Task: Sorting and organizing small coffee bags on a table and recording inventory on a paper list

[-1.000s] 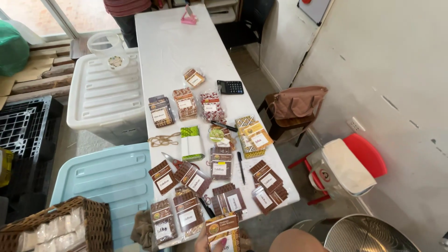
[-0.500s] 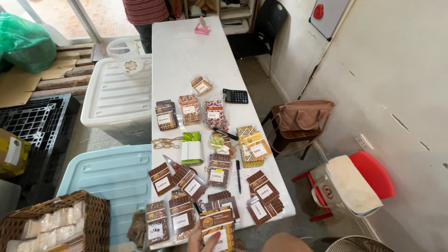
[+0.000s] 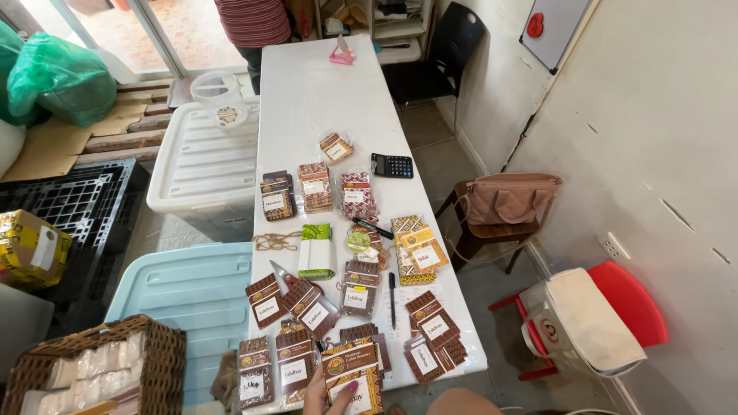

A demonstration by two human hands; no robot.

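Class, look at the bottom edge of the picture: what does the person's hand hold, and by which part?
One hand, side unclear, has its grip on the lower left edge of a flat orange-and-brown patterned packet with a white label.

- A long white table runs away from the camera.
- A grey wall stands along the table's right edge.
- A black chair sits near the far right corner.
- Daylight falls through glass doors beyond the far edge.

Brown patterned packets (white labels), white table
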